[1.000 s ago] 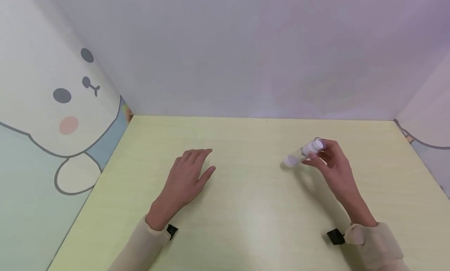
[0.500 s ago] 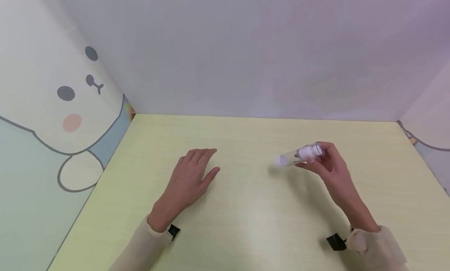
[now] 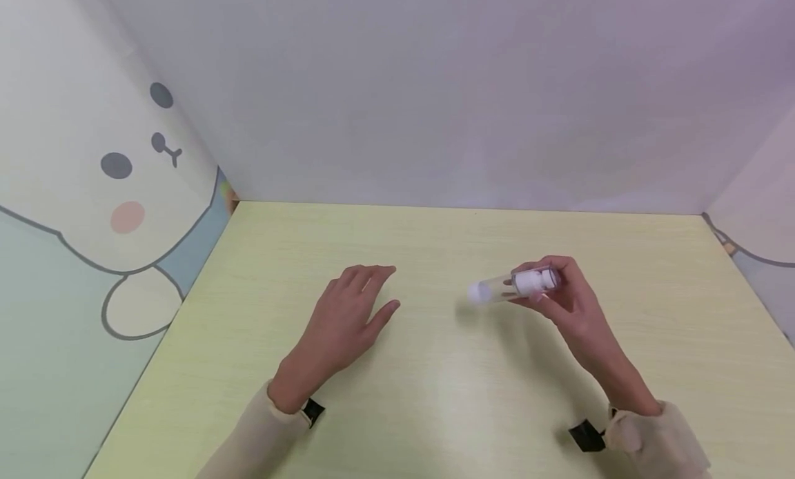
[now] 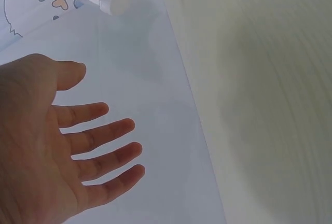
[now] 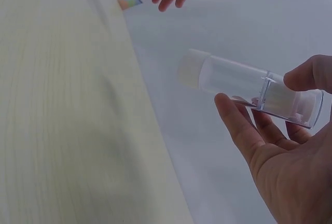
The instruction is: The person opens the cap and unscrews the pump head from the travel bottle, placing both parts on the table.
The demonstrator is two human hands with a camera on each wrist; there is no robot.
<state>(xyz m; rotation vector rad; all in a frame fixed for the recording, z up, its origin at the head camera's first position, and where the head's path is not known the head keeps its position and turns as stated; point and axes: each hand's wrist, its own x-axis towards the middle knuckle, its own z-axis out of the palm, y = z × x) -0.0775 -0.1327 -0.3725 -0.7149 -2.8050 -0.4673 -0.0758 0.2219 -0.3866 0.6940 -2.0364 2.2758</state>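
Note:
My right hand (image 3: 571, 299) holds a clear plastic bottle (image 3: 497, 288) between thumb and fingers, above the table. Tipped almost flat, the bottle points its white cap (image 5: 192, 68) to the left, towards the other hand. Its far half, close to my right palm, has a white part (image 5: 282, 97) inside the clear wall. In the right wrist view the thumb presses from above and the fingers support it from below. My left hand (image 3: 341, 320) is over the left half of the table, fingers spread and nothing in them; its palm shows in the left wrist view.
A pale wood-grain table (image 3: 397, 396) spreads under both hands. A plain light wall (image 3: 459, 92) rises behind it, and a side wall with a cartoon animal (image 3: 74, 120) borders the left. Small black devices (image 3: 586, 435) sit at both cuffs.
My right hand has carried the bottle left and towards me, turning it from a slant to nearly level. My left hand has drifted slightly right, still spread.

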